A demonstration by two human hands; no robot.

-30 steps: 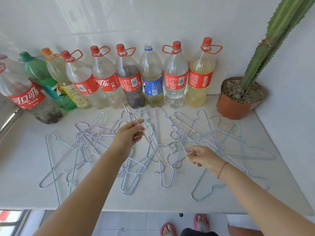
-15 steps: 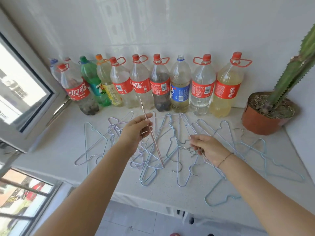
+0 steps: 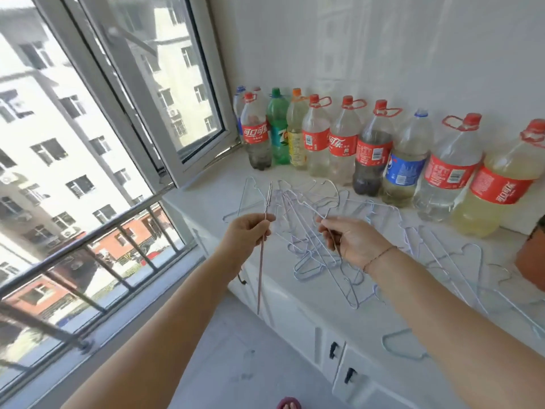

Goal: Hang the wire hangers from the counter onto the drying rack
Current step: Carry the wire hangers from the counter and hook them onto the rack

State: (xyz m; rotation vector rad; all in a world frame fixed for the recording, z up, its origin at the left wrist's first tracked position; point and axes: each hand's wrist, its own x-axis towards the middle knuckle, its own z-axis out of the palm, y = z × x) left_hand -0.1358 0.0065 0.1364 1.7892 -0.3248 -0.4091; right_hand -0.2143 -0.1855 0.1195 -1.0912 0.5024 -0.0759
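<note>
Daylight is let in through an open window with a railing; white walls, white cabinets and grey floor are seen.

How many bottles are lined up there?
11 bottles: nine in a row along the wall, two more tucked behind the leftmost by the window; others may be hidden.

Both forearms are seen bare to the frame edge; no sleeves worn. A thin cord bracelet is worn round the right wrist, just behind the right hand. Left hand is seen w/o rings or watch. A toe in a pink sandal is caught at bottom edge.
</note>
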